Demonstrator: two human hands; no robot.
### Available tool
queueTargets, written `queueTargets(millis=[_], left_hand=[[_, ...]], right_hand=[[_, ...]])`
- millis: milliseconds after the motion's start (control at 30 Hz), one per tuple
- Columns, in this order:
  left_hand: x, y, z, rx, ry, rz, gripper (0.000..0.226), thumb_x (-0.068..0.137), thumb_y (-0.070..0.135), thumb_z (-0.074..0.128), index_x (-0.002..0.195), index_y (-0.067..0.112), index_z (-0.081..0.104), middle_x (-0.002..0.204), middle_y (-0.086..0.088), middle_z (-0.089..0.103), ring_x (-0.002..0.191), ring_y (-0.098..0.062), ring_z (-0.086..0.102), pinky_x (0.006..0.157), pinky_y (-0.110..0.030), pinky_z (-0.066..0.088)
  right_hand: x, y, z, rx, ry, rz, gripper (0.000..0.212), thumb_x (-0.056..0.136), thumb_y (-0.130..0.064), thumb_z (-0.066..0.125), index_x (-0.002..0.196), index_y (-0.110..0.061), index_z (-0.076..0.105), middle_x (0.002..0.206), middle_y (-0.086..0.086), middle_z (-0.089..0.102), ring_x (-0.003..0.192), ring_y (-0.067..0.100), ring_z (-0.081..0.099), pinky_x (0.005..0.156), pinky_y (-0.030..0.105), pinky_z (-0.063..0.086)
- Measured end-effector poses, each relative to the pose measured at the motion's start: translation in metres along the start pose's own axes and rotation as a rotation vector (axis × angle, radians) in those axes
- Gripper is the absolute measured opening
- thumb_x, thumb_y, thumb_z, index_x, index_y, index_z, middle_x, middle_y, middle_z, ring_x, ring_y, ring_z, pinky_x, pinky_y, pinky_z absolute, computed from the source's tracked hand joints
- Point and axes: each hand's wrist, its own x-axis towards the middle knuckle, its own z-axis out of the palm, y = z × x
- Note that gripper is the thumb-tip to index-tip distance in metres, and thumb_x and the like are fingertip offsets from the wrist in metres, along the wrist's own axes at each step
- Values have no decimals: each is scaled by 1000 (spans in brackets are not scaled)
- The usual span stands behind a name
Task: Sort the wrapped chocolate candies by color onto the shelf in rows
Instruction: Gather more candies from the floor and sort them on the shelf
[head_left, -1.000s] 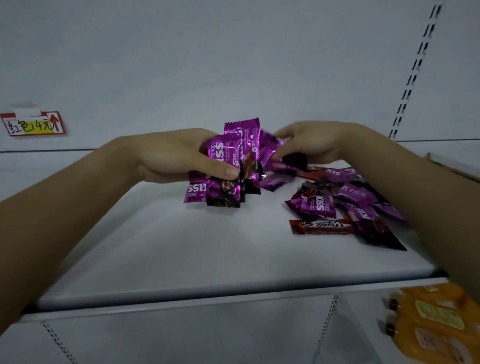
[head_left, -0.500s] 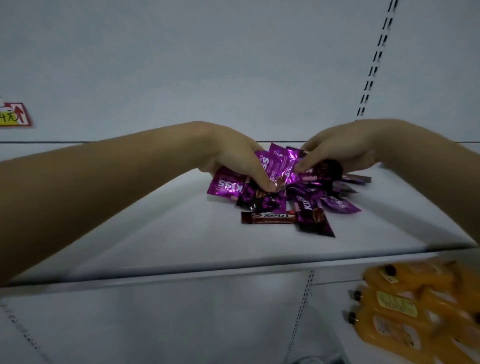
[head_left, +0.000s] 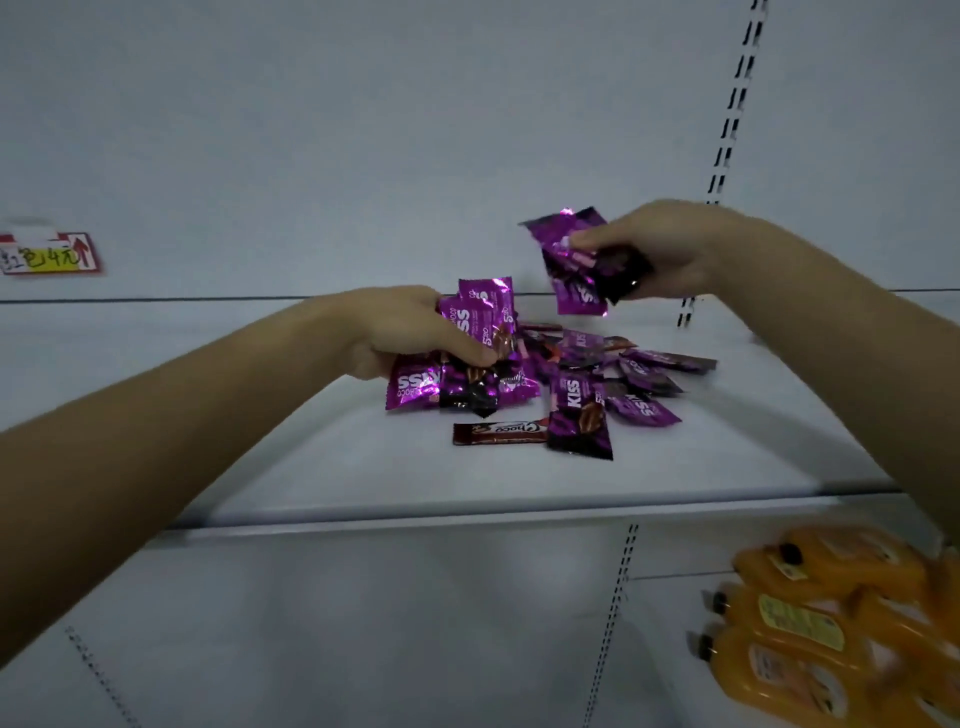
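The left hand (head_left: 410, 332) is in the middle of the frame, low over the white shelf (head_left: 363, 467). Its fingers are curled tight around a bunch of purple candies (head_left: 467, 353). Some of these stick up above the thumb and some hang down under it. The lowest ones look like they touch the shelf, but it is hard to tell.

The right hand (head_left: 670, 249) is up and to the right, lifted above the shelf. It pinches a few more purple candies (head_left: 576, 265) between thumb and fingers. They dangle from the hand in the air, in front of the back wall.

Between and below the two hands, a loose pile (head_left: 613, 379) of purple candies lies on the shelf, right of the middle. They lie every which way, some on top of others. Some wrappers say "KISS". A few in the pile look darker.

One brown candy (head_left: 501, 432) lies flat at the front of the pile. It touches a purple one on its right side.

At the left edge of the frame, a small red and yellow tag (head_left: 49, 255) sticks to the wall. In the lower right corner, orange bottles (head_left: 810, 623) lie on a lower shelf. They look blurry.
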Motion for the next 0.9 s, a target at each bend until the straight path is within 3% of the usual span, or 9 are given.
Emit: queueTargets(millis=[67,200,267,333,400,500,667,800,900], left_hand=[[0,-5,-13,-68,36,31,27,72,10,74,98,7,68,99,-9,73,90,-20,69,80,-28,57],[-1,-10,-42,-140,78,51,22,68,12,74,90,10,69,92,-6,74,85,-17,70,74,-26,59],[3,-12,-53,-144,79,33,26,59,18,80,83,13,73,92,-6,74,85,-17,71,72,-27,59],[11,-16,-60,-129,95,-7,43,58,21,84,99,12,72,104,-8,73,96,-21,70,78,-32,58],[19,-18,-60,-110,141,-44,43,74,17,77,114,9,65,115,-11,69,103,-25,67,85,-37,56],[28,-18,-59,-105,166,-68,36,82,11,70,116,6,63,117,-13,68,102,-26,66,86,-38,55],[32,-9,-48,199,52,-146,29,77,15,76,104,10,67,104,-8,72,95,-23,69,82,-37,54],[33,3,-42,378,-2,-179,32,74,24,79,102,15,66,104,-6,71,100,-26,66,96,-45,49],[36,8,-38,489,-8,-154,30,76,28,77,102,19,63,105,-5,68,97,-27,65,92,-42,51]], right_hand=[[1,-6,-18,93,-34,10,7,89,-15,60,91,-9,58,89,5,65,79,12,62,65,23,57],[9,6,-34,-11,-113,136,19,82,-15,63,99,-7,59,98,6,64,88,14,61,81,24,54],[14,16,-30,-86,-158,189,16,85,-14,62,98,-6,60,97,7,64,88,15,61,80,25,55],[16,23,-19,-178,-188,226,9,88,-15,60,93,-7,60,93,7,63,86,17,59,82,28,53],[18,29,-8,-304,-163,261,11,87,-15,63,94,-6,61,91,8,64,84,18,59,76,29,51],[21,34,7,-503,-65,263,35,81,-22,73,110,-7,60,106,9,64,95,23,59,77,31,47],[19,28,23,-556,11,153,54,79,-20,75,126,-9,51,112,11,60,99,26,56,92,39,45],[13,7,7,-342,6,14,70,72,-13,77,133,-7,45,119,15,61,99,25,63,81,36,54],[0,-7,-12,-309,-161,74,49,79,-13,69,125,-6,52,118,12,64,102,22,64,84,33,52]])
